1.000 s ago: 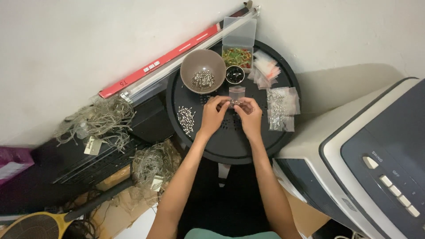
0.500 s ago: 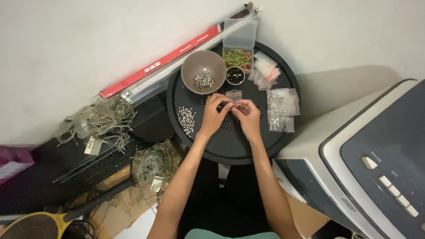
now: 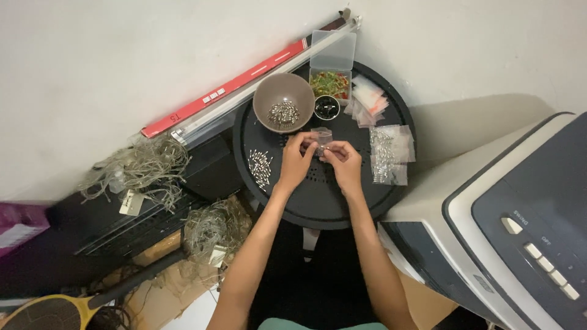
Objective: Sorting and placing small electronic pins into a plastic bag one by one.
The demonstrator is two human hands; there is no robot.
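Over a round black table (image 3: 318, 208) my left hand (image 3: 296, 160) and my right hand (image 3: 343, 162) meet, fingertips pinched together on a small clear plastic bag (image 3: 321, 138) with tiny metal parts. Left of my left hand lies a loose pile of small silver pieces (image 3: 260, 165). Behind the hands stands a brown bowl (image 3: 283, 95) holding more silver pieces, with a small black cup (image 3: 326, 107) beside it. Filled clear bags (image 3: 388, 156) lie to the right of my right hand.
A clear open box (image 3: 331, 76) with colourful bits and pink-tinted bags (image 3: 367, 102) sit at the table's back. A red strip and white tube (image 3: 244, 82) lean on the wall. Tangled wire bundles (image 3: 143, 171) lie left; a grey appliance (image 3: 507, 226) stands right.
Both hands stay at the table's middle; the fingers have shifted slightly on the little bag. Nothing else has moved.
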